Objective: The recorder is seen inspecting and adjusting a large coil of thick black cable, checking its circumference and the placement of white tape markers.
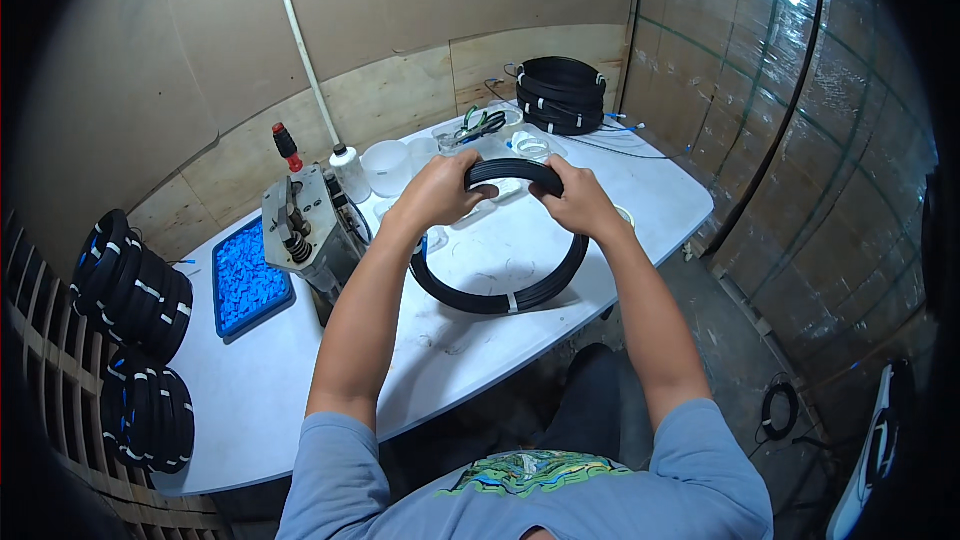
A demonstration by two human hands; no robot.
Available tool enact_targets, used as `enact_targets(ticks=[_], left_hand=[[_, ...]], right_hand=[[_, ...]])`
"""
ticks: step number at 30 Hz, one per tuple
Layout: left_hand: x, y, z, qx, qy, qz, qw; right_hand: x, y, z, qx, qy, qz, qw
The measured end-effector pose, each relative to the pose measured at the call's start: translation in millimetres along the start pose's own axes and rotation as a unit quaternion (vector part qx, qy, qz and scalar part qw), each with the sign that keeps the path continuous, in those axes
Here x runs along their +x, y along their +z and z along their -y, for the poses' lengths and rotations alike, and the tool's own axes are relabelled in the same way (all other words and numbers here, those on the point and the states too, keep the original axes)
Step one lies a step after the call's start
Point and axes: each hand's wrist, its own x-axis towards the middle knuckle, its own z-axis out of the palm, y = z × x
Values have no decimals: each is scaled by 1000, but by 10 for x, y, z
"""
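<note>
My left arm [365, 315] and right arm [652, 315] reach forward, both slanting inward from elbow to wrist. My left hand [440, 188] and right hand [580, 202] sit nearly level, slightly apart, each curled closed in a grip. My thumbs [484, 193] lie on the inner sides, pointing toward each other.

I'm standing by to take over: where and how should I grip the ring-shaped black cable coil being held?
Probably on the coil's exposed arc beside the white tie, coming from the near edge of the white table. The left hand and right hand occupy the opposite arc; the slim, curved bundle should let fingers wrap around it.
</note>
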Motion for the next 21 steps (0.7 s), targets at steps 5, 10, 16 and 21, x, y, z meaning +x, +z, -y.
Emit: enact_targets(ticks=[5, 10, 16, 21], left_hand=[[26, 46, 36, 39, -36, -30, 998], [28, 47, 50, 46, -29, -29, 998], [-4, 63, 138, 48, -30, -41, 998], [-48, 46, 203, 5, -35, -38, 999]], right_hand=[[54, 24, -78, 12, -3, 32, 999], [58, 50, -104, 11, 2, 43, 999], [-37, 43, 39, 51, -15, 12, 999], [-54, 141, -90, 18, -95, -49, 994]])
